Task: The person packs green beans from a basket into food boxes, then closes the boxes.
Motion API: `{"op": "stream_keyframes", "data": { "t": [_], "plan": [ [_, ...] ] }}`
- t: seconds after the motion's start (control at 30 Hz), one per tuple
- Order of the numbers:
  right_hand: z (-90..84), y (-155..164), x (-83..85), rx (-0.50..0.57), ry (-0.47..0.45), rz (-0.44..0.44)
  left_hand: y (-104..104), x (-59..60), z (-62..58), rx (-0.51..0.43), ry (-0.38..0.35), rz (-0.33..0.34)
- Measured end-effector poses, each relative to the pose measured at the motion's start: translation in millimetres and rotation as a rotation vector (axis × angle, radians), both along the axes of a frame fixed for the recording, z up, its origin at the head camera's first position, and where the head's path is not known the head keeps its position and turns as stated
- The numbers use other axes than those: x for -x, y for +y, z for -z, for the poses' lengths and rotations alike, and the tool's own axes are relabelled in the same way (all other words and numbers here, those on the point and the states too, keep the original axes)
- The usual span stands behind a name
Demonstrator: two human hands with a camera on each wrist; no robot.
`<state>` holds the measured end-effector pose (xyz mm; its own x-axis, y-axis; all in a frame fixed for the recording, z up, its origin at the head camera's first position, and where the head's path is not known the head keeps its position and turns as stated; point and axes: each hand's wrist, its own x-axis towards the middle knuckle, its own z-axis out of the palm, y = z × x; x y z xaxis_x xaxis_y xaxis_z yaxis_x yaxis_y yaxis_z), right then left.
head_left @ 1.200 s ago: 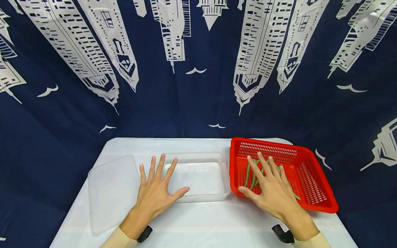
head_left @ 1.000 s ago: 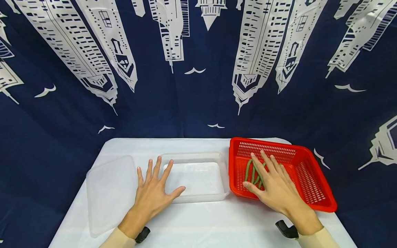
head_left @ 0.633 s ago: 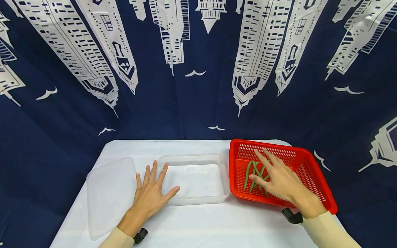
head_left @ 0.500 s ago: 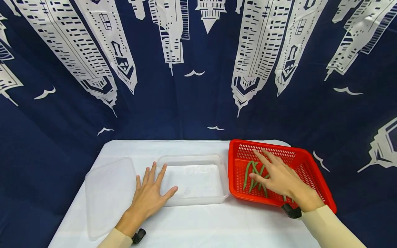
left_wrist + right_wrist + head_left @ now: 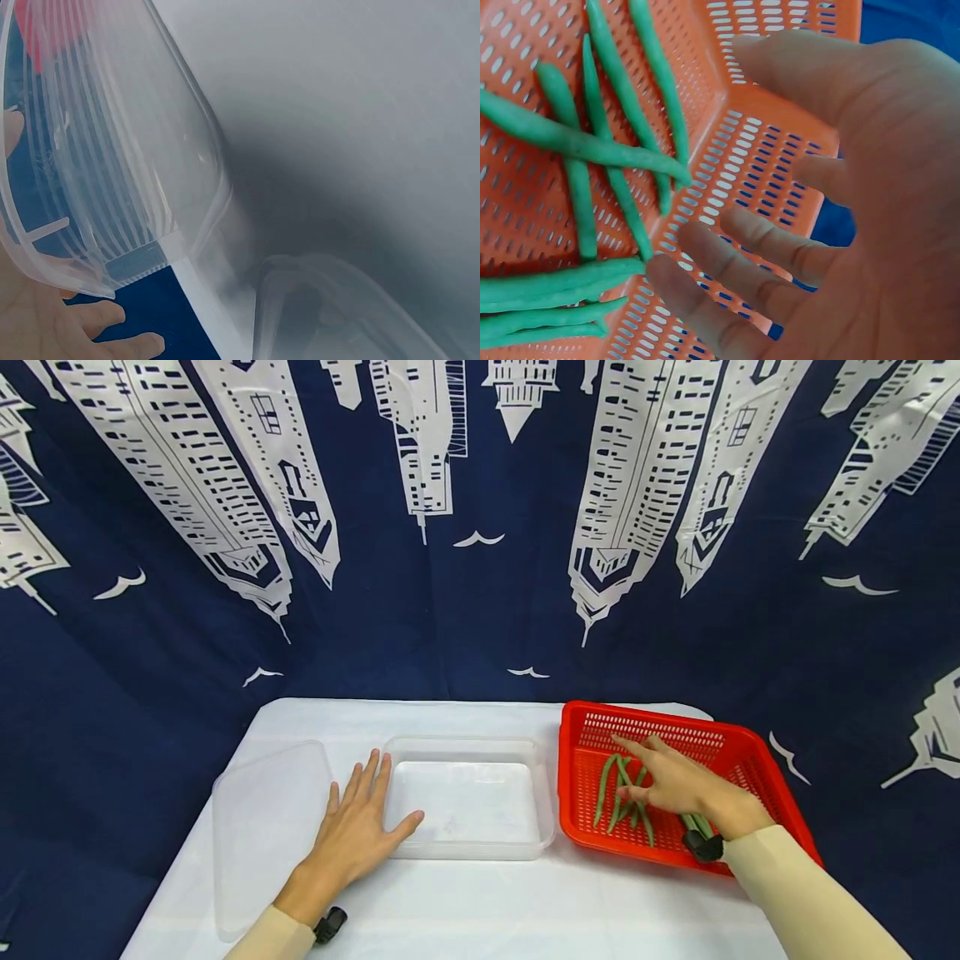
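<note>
Beans (image 5: 622, 793) lie loose in the red basket (image 5: 750, 760) at the right side of the desk (image 5: 480, 902), a handful of long green pods, crossed over each other on the basket floor. Right hand (image 5: 678, 781) hovers inside the basket over the beans, fingers spread and slightly bent, grip wide, holding nothing. Right wrist view shows the same: right hand (image 5: 840, 225) with fingers apart above the basket (image 5: 780, 142), fingertips close to the beans (image 5: 600, 150) but not clearly touching them; a few more pods sit bunched at the lower left of that view.

Left hand (image 5: 356, 835) rests flat on the desk, palm down, fingers straight and loosely spread, grip open with nothing in it. Its thumb touches or sits just against the near left corner of the clear plastic box (image 5: 468, 852), which stands between the left hand and the basket, just beside the basket's left wall. Clear lid (image 5: 255, 827) lies flat on the desk left of the hand, just beside it. Left wrist view shows the box (image 5: 97, 150) from up close, blurred, with fingertips at the bottom edge; contact there cannot be told.

Desk has a white cover. Dark blue cloth (image 5: 480, 527) with white skyscraper print hangs behind.
</note>
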<state>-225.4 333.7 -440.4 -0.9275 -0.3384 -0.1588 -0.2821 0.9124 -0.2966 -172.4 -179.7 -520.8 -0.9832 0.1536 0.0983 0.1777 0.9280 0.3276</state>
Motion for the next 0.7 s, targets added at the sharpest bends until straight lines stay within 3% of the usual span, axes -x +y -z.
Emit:
{"op": "stream_keyframes", "data": {
  "t": [0.33, 0.7],
  "plan": [
    [13.5, 11.4, 21.4, 0.004, -0.078, -0.102, -6.3, -3.0, 3.2, -0.042, -0.004, 0.001],
    [29.8, 12.5, 31.3, 0.046, -0.153, -0.065, -7.4, -0.2, 6.7, -0.077, -0.027, 0.013]
  ]
}}
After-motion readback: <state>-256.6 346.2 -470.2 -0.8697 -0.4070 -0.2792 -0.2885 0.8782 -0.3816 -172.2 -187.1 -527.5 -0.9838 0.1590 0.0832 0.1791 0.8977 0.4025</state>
